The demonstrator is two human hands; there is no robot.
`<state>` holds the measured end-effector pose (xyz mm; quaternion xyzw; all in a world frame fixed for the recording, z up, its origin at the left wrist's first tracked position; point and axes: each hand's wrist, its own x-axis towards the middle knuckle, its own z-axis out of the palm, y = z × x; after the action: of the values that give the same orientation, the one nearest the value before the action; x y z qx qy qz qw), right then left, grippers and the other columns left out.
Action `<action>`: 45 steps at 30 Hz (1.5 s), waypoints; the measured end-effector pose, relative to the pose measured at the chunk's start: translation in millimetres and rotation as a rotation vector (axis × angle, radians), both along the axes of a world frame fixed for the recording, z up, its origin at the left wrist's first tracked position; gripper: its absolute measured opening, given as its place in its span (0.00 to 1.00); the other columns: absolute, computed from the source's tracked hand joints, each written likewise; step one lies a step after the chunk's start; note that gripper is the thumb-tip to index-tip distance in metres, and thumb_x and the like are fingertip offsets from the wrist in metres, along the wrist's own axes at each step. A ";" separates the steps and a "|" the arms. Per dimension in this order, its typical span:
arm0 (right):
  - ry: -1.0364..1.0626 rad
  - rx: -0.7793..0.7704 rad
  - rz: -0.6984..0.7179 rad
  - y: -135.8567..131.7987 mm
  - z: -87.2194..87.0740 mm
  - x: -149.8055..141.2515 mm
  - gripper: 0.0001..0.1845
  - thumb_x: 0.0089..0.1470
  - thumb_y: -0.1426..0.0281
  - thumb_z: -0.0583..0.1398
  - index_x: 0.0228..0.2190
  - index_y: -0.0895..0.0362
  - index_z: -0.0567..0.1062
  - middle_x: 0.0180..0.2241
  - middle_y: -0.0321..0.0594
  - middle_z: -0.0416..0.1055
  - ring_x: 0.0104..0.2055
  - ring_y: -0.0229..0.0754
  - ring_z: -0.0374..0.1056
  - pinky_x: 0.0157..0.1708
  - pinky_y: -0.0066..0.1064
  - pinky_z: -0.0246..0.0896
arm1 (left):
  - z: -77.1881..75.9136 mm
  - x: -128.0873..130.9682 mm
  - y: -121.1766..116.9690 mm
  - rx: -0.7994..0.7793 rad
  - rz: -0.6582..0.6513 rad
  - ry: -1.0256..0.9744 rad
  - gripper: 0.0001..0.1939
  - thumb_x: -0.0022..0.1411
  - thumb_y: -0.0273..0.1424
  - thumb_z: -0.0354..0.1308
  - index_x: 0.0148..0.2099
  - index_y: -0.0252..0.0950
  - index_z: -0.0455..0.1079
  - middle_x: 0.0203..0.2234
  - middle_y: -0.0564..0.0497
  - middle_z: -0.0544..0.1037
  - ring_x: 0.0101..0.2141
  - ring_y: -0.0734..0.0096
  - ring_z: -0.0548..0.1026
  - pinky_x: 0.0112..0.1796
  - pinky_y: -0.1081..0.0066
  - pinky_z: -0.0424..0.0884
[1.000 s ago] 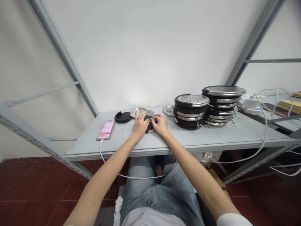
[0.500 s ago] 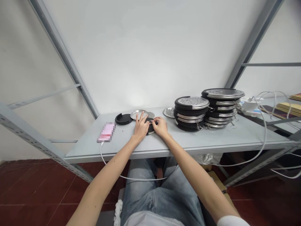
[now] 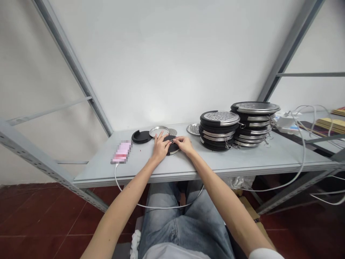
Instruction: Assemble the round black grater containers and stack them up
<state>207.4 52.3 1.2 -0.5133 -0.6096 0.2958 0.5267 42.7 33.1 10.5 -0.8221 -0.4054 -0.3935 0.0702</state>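
Note:
A round black disc (image 3: 174,149) with a metal strip along its front edge lies on the shelf between my hands. Over its top, a small metal ring (image 3: 171,141) shows at my fingertips. My left hand (image 3: 161,147) pinches it from the left with thumb and forefinger, the other fingers stretched out. From the right, my right hand (image 3: 185,144) has its fingers closed at the same ring. Just behind my left hand sit a shallow round metal piece (image 3: 159,128) and a perforated metal disc (image 3: 173,132). A black round piece with a raised part rim (image 3: 141,137) lies further left.
Two stacks of black and metal discs (image 3: 219,131) (image 3: 254,124) stand on the right, with small hooks hanging out. Another perforated disc (image 3: 193,128) lies behind the nearer stack. A phone (image 3: 122,151) with a white cable (image 3: 116,176) is at the left. Metal posts (image 3: 78,68) frame the shelf.
The small ring between my fingertips shows more plainly now. My right hand has shifted slightly down, and my left fingers have moved a little lower.

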 end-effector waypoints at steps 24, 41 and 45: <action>-0.107 0.149 0.086 -2.5 0.0 1.7 0.13 0.53 0.62 0.56 0.27 0.56 0.77 0.36 0.44 0.77 0.40 0.46 0.71 0.46 0.37 0.61 | -3.6 -7.2 -1.1 0.082 0.013 -0.093 0.09 0.65 0.30 0.54 0.40 0.38 0.77 0.44 0.47 0.77 0.54 0.58 0.67 0.57 0.50 0.61; -0.108 0.112 0.112 -3.5 4.6 6.1 0.13 0.50 0.62 0.58 0.23 0.56 0.77 0.42 0.46 0.74 0.47 0.47 0.68 0.52 0.39 0.58 | -1.0 -12.8 -1.0 0.067 0.031 -0.017 0.10 0.65 0.30 0.54 0.39 0.40 0.77 0.47 0.48 0.76 0.57 0.57 0.65 0.58 0.48 0.58; -0.091 0.078 0.141 -3.7 5.1 9.2 0.14 0.50 0.59 0.59 0.24 0.57 0.78 0.43 0.46 0.74 0.47 0.48 0.67 0.53 0.41 0.56 | -0.1 -12.6 -2.6 0.048 0.022 0.003 0.09 0.65 0.30 0.54 0.39 0.39 0.77 0.46 0.48 0.77 0.57 0.56 0.65 0.58 0.47 0.58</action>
<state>216.6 48.6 6.4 -0.4613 -0.6786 0.2847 0.4956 30.1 30.5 10.4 -0.8163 -0.4046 -0.4011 0.0949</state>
